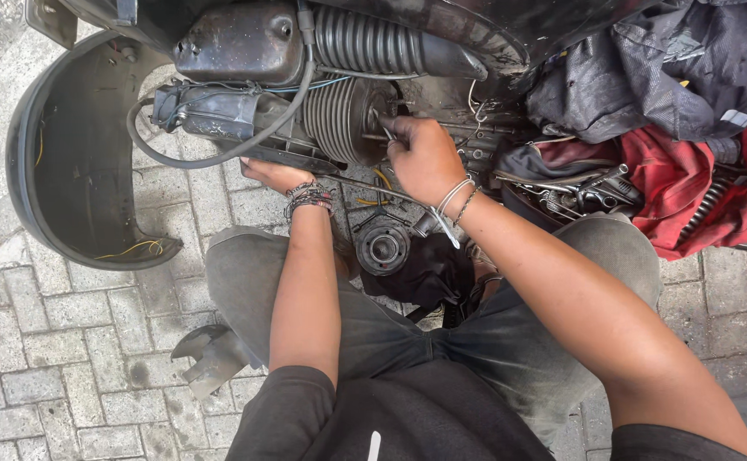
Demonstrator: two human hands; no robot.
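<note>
The right hand [424, 158] has its fingertips pinched together on a small part at the finned engine cylinder [339, 115], directly ahead of them, its axis running sideways. The left hand [275, 175] reaches beneath the engine, fingers hidden. Below lie a round hub [382, 248], brick paving [75, 341] and little room.

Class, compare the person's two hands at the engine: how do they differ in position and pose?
The right hand lies on top, fingers curled at the finned cylinder; the left hand reaches underneath, mostly hidden. The right hand's back faces the camera; the left shows little beyond its wrist. Both wear wrist bracelets.
</note>
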